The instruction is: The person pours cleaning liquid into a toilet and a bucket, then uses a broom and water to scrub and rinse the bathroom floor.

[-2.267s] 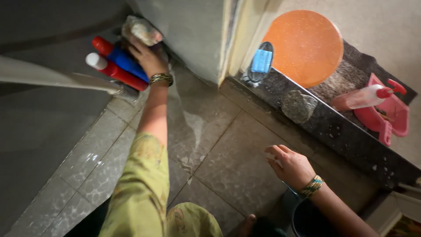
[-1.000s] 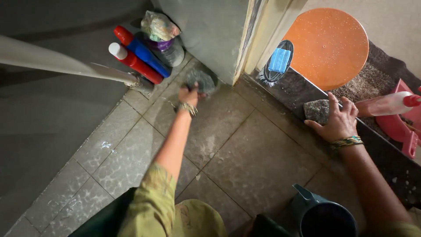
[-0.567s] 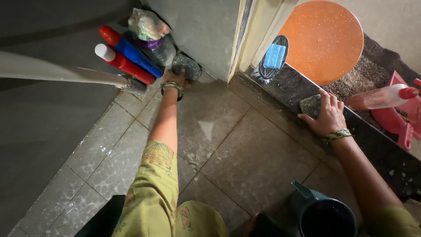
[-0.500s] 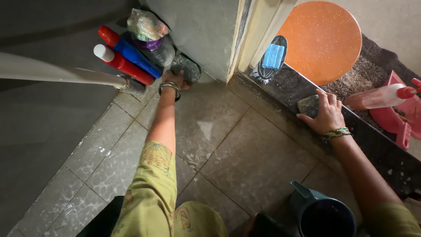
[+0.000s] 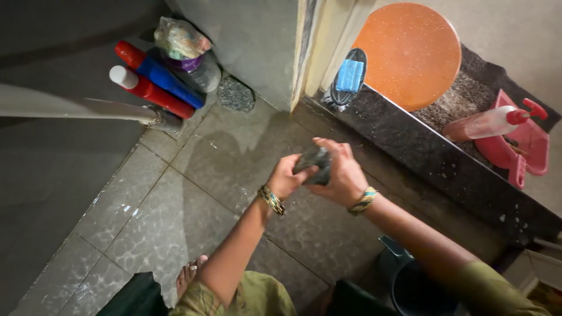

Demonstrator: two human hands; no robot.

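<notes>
Grey stone (image 5: 315, 164), dark and rough, is between both hands in the middle of the view, above the tiled floor (image 5: 175, 205). The left hand (image 5: 285, 177) closes its fingers on the left side of the stone, and the right hand (image 5: 341, 175) wraps over it from the right and from the top, so only a small part of the stone shows between the fingers. Both hands touch the stone and meet around it; the stone does not touch the floor. Each wrist carries bangles, and the sleeves are olive green.

A second grey stone (image 5: 235, 96) lies on the floor in the far corner, against the grey wall, well apart from the hands. Just beside it stand a red bottle (image 5: 151, 92) with a white cap, a blue bottle (image 5: 152, 71) with a red cap, and a clear bottle (image 5: 198, 67) with a crumpled plastic bag on top. A pale pipe (image 5: 82, 108) crosses on the left, in front of the bottles.

To the right runs a dark speckled ledge (image 5: 445, 169). Behind it there is a round orange lid (image 5: 407, 52), a brush with a blue back (image 5: 346, 79), and a pink dustpan (image 5: 521, 146) with a pink pump bottle (image 5: 489, 123) lying on it. A dark bucket (image 5: 410, 287) is near the bottom edge, under the right forearm.
</notes>
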